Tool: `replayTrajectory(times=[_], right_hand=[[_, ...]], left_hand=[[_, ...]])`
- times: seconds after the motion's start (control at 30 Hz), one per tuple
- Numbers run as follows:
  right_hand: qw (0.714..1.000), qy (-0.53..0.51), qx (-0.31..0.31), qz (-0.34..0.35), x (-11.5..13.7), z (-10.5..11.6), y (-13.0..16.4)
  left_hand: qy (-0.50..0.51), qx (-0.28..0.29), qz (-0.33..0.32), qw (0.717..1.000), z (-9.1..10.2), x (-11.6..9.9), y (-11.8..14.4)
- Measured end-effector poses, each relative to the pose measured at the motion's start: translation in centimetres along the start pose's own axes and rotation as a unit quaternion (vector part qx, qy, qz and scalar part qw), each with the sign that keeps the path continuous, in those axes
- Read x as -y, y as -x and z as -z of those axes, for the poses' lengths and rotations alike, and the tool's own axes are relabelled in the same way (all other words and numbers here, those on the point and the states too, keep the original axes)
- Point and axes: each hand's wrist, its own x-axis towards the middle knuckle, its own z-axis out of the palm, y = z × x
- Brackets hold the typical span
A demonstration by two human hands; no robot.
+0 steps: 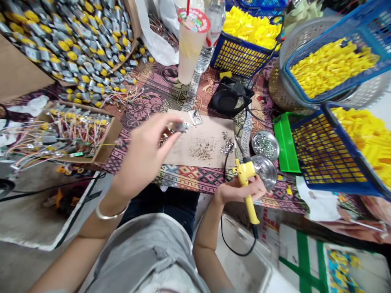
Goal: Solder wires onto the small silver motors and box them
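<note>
My left hand [145, 148] pinches a small grey motor [179, 127] between thumb and fingertips, above the left part of a flat beige board [180, 154]. The motor is partly hidden by my fingers. In my right hand [241, 190] is a yellow corded tool that looks like a soldering gun [243, 173], with my fingers closed around it. Its thin tip points up and left, near a pile of small silver parts [226, 144] on the board. Brown crumbs [201, 149] are scattered mid-board, and a small clear packet [195, 117] lies at its top edge.
At the left are a heap of grey-and-yellow motors [82, 40] and a carton of wired motors [100, 148]. A lidded drink cup [191, 49], bottle [204, 59] and black fan [229, 97] stand behind the board. Metal dishes [265, 145] and blue baskets [330, 154] of yellow parts are rightward.
</note>
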Motion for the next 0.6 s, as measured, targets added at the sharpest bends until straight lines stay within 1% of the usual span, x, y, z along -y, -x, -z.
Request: replayTrajectory(times=[0.07, 0.1, 0.17, 0.2, 0.27, 0.3, 0.37, 0.43, 0.5, 0.57, 0.6], right_hand=[[0.998, 0.038, 0.007, -0.042, 0.8, -0.2, 0.7], [0.997, 0.055, 0.01, -0.049, 1.1, -0.3, 0.8], [0.996, 0.075, 0.021, -0.041, 1.4, -0.6, 0.6], [0.996, 0.078, 0.028, -0.031, 1.5, -0.8, 0.4], [0.996, 0.077, 0.041, -0.017, 1.5, -1.3, -0.3], [0.996, 0.075, 0.042, -0.013, 1.5, -1.5, -0.6], [0.997, 0.076, 0.025, -0.011, 1.4, -1.9, -1.1], [0.997, 0.079, -0.01, -0.009, 1.2, -2.1, -1.3], [0.996, 0.083, -0.036, -0.015, 0.8, -2.0, -1.3], [0.995, 0.086, -0.038, -0.03, 0.5, -1.7, -1.3], [0.995, 0.085, -0.037, -0.038, 0.4, -1.6, -1.3]], left_hand=[[0.044, 0.049, -0.022, 0.998, -4.9, 1.0, -0.1], [0.052, 0.077, -0.021, 0.995, -7.2, 1.6, 0.0], [0.018, 0.108, -0.018, 0.994, -10.7, 2.6, 0.6], [-0.011, 0.115, -0.017, 0.993, -11.8, 2.9, 0.9], [-0.067, 0.115, -0.014, 0.991, -13.1, 2.9, 1.0], [-0.084, 0.113, -0.013, 0.99, -13.3, 2.6, 0.7], [-0.088, 0.121, -0.026, 0.988, -13.6, 1.3, -0.6], [-0.075, 0.158, -0.069, 0.982, -14.3, -0.2, -2.4], [-0.087, 0.215, -0.129, 0.964, -15.4, -1.4, -4.4], [-0.109, 0.251, -0.163, 0.948, -16.7, -1.9, -5.7], [-0.114, 0.259, -0.166, 0.945, -17.3, -1.8, -6.2]])
